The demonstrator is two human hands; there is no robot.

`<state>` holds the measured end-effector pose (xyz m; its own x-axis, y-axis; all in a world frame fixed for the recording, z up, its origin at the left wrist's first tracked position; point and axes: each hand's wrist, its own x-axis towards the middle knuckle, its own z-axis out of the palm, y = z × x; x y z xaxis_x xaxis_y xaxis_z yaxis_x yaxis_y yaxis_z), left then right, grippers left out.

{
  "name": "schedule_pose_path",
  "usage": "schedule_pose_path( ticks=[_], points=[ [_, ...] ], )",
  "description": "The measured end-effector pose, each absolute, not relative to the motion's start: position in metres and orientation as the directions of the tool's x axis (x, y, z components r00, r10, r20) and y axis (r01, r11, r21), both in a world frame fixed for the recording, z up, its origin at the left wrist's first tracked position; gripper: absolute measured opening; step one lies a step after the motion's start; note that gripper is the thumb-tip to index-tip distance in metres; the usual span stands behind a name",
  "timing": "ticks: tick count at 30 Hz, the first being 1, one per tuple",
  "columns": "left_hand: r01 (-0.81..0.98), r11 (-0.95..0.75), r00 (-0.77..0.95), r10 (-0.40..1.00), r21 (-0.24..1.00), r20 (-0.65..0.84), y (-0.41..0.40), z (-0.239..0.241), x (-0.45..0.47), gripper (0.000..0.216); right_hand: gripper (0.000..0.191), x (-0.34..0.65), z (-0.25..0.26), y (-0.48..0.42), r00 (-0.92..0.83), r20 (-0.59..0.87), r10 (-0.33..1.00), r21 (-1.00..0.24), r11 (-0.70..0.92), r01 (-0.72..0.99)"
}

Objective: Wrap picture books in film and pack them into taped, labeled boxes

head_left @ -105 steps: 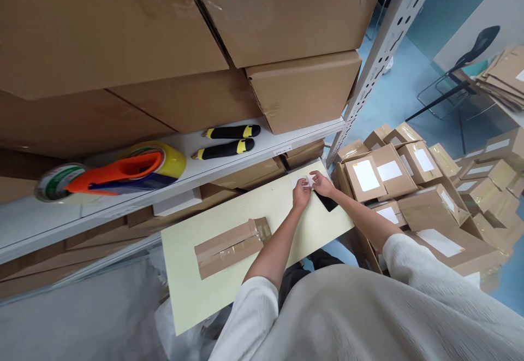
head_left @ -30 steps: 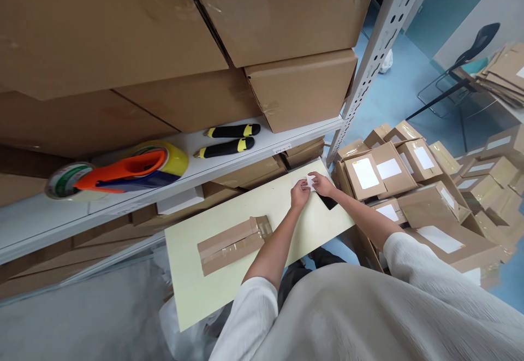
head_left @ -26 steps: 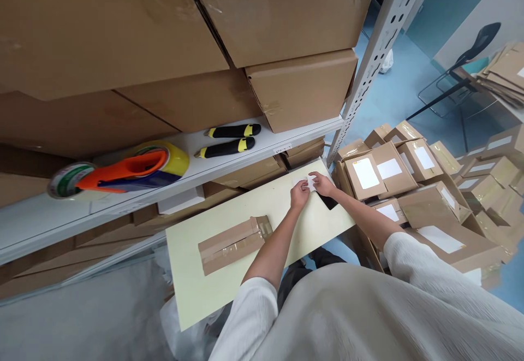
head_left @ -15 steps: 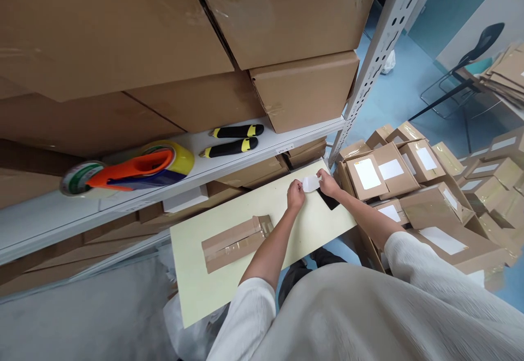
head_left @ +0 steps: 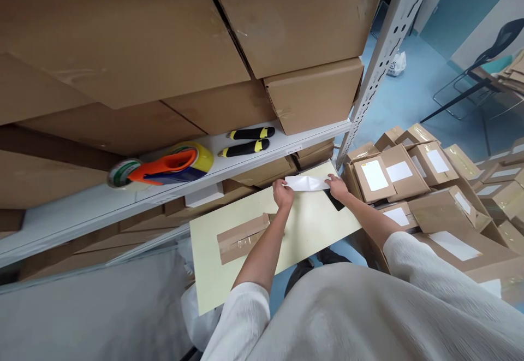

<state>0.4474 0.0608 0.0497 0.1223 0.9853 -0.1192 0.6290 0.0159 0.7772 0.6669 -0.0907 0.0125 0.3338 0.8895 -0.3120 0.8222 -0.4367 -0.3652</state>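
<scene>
My left hand (head_left: pixel 283 193) and my right hand (head_left: pixel 338 187) each pinch one end of a white label (head_left: pixel 306 183), which is stretched between them above the far end of a pale yellow board (head_left: pixel 311 229). A flat brown parcel (head_left: pixel 242 236) sealed with clear tape lies on the board, just left of my left forearm. A black flat object (head_left: pixel 335 202) lies on the board under my right hand.
A white metal shelf (head_left: pixel 123 200) above the board carries a tape dispenser (head_left: pixel 166 165), two black-and-yellow utility knives (head_left: pixel 248 140) and large cardboard boxes (head_left: pixel 315 94). To the right, several small labelled parcels (head_left: pixel 393 171) are piled on the blue floor. A chair (head_left: pixel 483 71) stands at far right.
The label was a small piece held close between both hands; my hands have moved apart and it now spans between them. The view has shifted right.
</scene>
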Motion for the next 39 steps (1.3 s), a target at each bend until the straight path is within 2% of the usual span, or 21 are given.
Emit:
schedule_pose_path(
  ticks=[7, 12, 20, 24, 26, 30, 32, 35, 37, 39],
  points=[
    [0.614, 0.000, 0.100, 0.992, 0.789, -0.077, 0.063, 0.063, 0.434, 0.031, 0.046, 0.659, 0.013, -0.088, 0.352, -0.356, 0.865, -0.292, -0.461, 0.838],
    [0.578, -0.011, 0.127, 0.989, 0.816, -0.076, 0.052, 0.072, 0.430, 0.031, 0.045, 0.645, 0.024, -0.083, 0.333, -0.199, 0.922, -0.268, -0.378, 0.886],
    [0.487, 0.070, 0.078, 0.989, 0.871, -0.123, 0.046, 0.095, 0.404, 0.033, 0.045, 0.585, 0.066, -0.067, 0.147, 0.018, 0.989, -0.513, -0.117, 0.850],
    [0.429, 0.127, 0.047, 0.986, 0.894, -0.162, 0.047, 0.107, 0.381, 0.033, 0.055, 0.545, 0.081, -0.058, 0.130, 0.050, 0.990, -0.539, -0.083, 0.838],
    [0.400, 0.151, 0.044, 0.982, 0.904, -0.184, 0.046, 0.112, 0.363, 0.036, 0.048, 0.527, 0.086, -0.052, 0.134, 0.060, 0.989, -0.542, -0.081, 0.837],
    [0.334, 0.216, 0.025, 0.971, 0.917, -0.238, 0.043, 0.123, 0.314, 0.041, 0.019, 0.490, 0.094, -0.041, 0.142, 0.106, 0.984, -0.620, -0.046, 0.783],
    [0.312, 0.230, 0.002, 0.970, 0.922, -0.242, 0.042, 0.131, 0.285, 0.040, 0.017, 0.470, 0.101, -0.036, 0.175, 0.132, 0.976, -0.695, -0.035, 0.718],
    [0.322, 0.135, -0.016, 0.990, 0.937, -0.137, 0.042, 0.144, 0.239, 0.035, 0.014, 0.440, 0.116, -0.030, 0.225, 0.132, 0.965, -0.811, -0.025, 0.584],
    [0.335, 0.062, 0.026, 0.997, 0.940, -0.075, 0.042, 0.151, 0.213, 0.032, 0.013, 0.420, 0.127, -0.026, 0.237, 0.099, 0.966, -0.862, -0.035, 0.506],
    [0.321, 0.057, 0.076, 0.993, 0.945, -0.085, 0.041, 0.156, 0.191, 0.027, 0.011, 0.404, 0.136, -0.023, 0.238, 0.059, 0.970, -0.891, -0.056, 0.451]
  ],
)
